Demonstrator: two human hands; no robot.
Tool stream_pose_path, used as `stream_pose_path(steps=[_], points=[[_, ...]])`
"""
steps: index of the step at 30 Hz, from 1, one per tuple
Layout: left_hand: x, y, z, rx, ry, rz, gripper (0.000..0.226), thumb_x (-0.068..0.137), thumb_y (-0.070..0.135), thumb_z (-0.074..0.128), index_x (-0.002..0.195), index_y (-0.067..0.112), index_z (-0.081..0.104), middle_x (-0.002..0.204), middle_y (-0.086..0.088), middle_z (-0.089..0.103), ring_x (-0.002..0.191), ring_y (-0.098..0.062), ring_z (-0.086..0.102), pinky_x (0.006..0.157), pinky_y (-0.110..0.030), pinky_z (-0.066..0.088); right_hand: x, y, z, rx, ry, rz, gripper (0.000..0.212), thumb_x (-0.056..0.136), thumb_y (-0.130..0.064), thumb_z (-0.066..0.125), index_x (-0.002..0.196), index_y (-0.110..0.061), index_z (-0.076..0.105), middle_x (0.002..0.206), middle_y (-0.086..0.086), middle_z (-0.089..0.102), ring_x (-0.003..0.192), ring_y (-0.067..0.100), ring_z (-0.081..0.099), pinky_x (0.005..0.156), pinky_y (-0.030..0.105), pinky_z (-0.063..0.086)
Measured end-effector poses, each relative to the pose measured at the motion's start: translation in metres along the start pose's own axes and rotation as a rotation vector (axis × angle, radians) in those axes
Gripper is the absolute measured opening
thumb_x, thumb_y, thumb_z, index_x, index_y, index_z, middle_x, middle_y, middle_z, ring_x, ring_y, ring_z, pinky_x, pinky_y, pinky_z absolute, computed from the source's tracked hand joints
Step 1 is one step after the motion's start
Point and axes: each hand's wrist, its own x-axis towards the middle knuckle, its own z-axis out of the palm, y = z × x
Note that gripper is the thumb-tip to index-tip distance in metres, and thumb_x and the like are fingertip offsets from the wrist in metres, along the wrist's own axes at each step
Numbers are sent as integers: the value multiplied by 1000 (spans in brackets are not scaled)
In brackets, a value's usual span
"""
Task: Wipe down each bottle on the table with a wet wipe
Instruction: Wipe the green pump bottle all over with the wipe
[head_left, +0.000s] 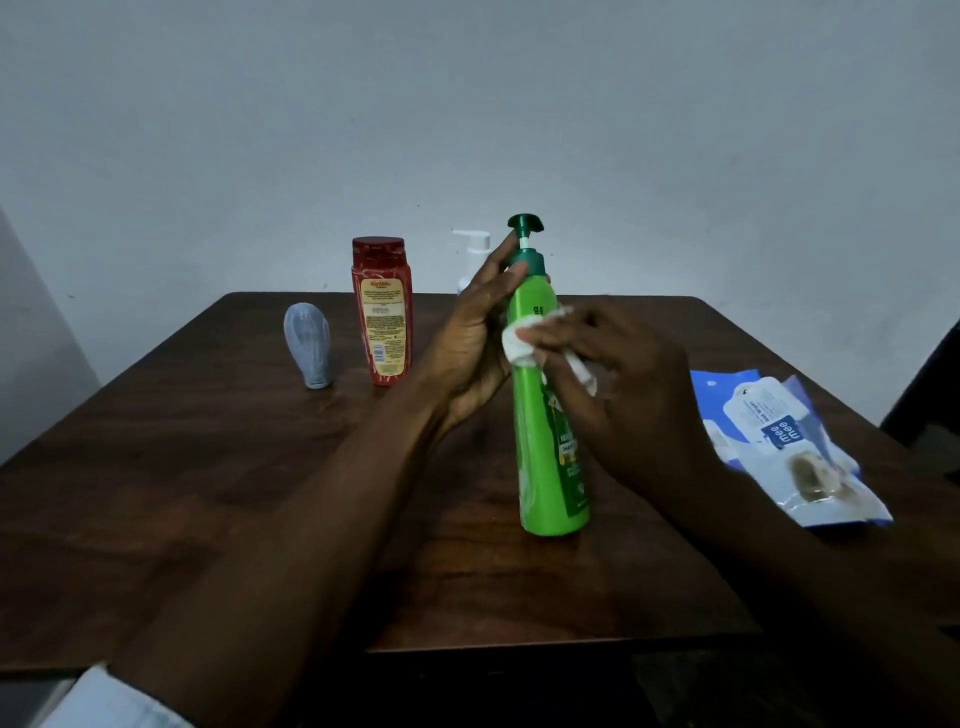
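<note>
A tall green pump bottle (548, 467) stands upright at the middle of the wooden table (208, 467). My left hand (472, 343) grips its upper part from the left, thumb at the collar under the pump. My right hand (618, 384) holds a crumpled white wet wipe (519, 343) against the bottle's upper body. Behind stand a red bottle (383, 312), a grey-blue bottle on its cap (309, 343), and a white pump bottle (475, 254), mostly hidden by my left hand.
A blue and white pack of wet wipes (779, 441) lies at the table's right edge, partly overhanging. A plain wall stands behind the table. A dark object (935, 389) sits past the right edge.
</note>
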Motion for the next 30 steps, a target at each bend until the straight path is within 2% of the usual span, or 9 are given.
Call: stream_pose_path(steps=[3, 6, 9, 11, 14, 19, 23, 26, 30], points=[[0, 0, 1, 79, 31, 3, 46, 98, 23, 60, 142, 28, 49, 125, -7, 52, 101, -25, 57, 90, -49, 56, -34, -2, -6, 14, -72, 10, 22, 86, -3, 71, 107, -8, 77, 108, 8, 69, 104, 13, 65, 95, 15, 45], [1, 0, 2, 165, 69, -26, 35, 97, 25, 62, 131, 32, 58, 112, -6, 56, 98, -29, 54, 102, -67, 43, -52, 0, -14, 10, -86, 20, 25, 84, 0, 75, 106, -10, 78, 109, 6, 70, 106, 9, 63, 96, 17, 46], [2, 1, 7, 251, 76, -52, 38, 94, 28, 65, 132, 28, 62, 102, -1, 59, 98, -25, 54, 97, -55, 50, -40, 2, -17, 8, -69, 24, 26, 84, 0, 78, 107, -10, 77, 105, 7, 70, 100, 13, 66, 90, 20, 50], [1, 2, 12, 290, 71, -63, 34, 94, 28, 65, 128, 31, 64, 94, 6, 62, 89, -15, 57, 78, -35, 56, -20, 5, -15, 29, -21, 44, 23, 86, -2, 77, 108, -10, 77, 101, 8, 70, 95, 16, 67, 82, 28, 55], [1, 4, 18, 275, 68, -65, 27, 92, 25, 67, 118, 34, 67, 85, 11, 68, 78, -9, 61, 59, -26, 53, 17, 12, -14, 12, 72, 73, 16, 88, -9, 76, 103, -13, 79, 94, 5, 69, 88, 14, 67, 71, 36, 56], [5, 12, 21, 242, 119, -83, 22, 92, 23, 68, 112, 32, 68, 102, 6, 69, 87, -15, 65, 68, -30, 57, 41, 16, -12, 45, 82, 108, 9, 88, -14, 73, 95, -12, 80, 91, 1, 72, 88, 10, 69, 70, 31, 58], [7, 18, 17, 239, 109, -93, 25, 94, 21, 66, 118, 29, 69, 106, 0, 66, 97, -21, 61, 91, -46, 54, 39, 17, -15, 7, 71, 62, 12, 90, -12, 72, 99, -14, 79, 91, 1, 72, 86, 10, 68, 71, 31, 56], [7, 23, 18, 276, 120, -107, 31, 92, 21, 67, 122, 28, 68, 101, 4, 66, 89, -17, 62, 76, -40, 58, 33, 16, -16, -52, 60, -6, 15, 91, -8, 70, 103, -11, 78, 94, 5, 70, 87, 12, 66, 70, 28, 55], [8, 28, 19, 361, 175, -132, 30, 86, 21, 75, 114, 29, 72, 91, 11, 72, 89, -15, 65, 95, -55, 50, 16, 13, -22, -78, 0, -45, 16, 90, -5, 69, 102, -8, 78, 105, 8, 65, 91, 12, 66, 75, 18, 51]])
